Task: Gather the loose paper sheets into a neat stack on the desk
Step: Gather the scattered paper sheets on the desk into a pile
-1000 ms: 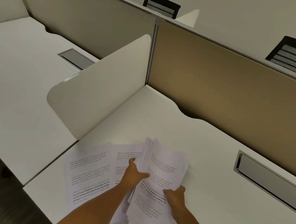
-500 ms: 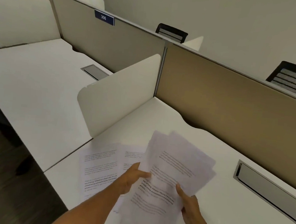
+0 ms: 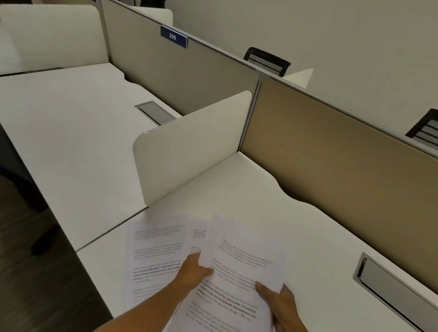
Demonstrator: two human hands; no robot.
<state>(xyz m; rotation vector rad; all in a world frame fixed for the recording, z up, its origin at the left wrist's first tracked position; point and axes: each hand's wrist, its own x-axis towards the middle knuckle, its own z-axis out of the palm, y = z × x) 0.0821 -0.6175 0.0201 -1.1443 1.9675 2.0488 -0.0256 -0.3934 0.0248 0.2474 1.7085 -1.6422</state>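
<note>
Both grips, left hand [image 3: 193, 271] and right hand [image 3: 280, 309], pinching thin printed sheets [image 3: 239, 275] over smooth white surface [image 3: 300, 227].

The lower part of the held stack of sheets [image 3: 234, 296] is cut off by the bottom edge. Its printed text is too blurred to be read. The fingers of the right hand [image 3: 283, 310] are hidden behind the stack, and part of a loose sheet [image 3: 150, 255] is covered by the left hand [image 3: 193, 273].
</note>
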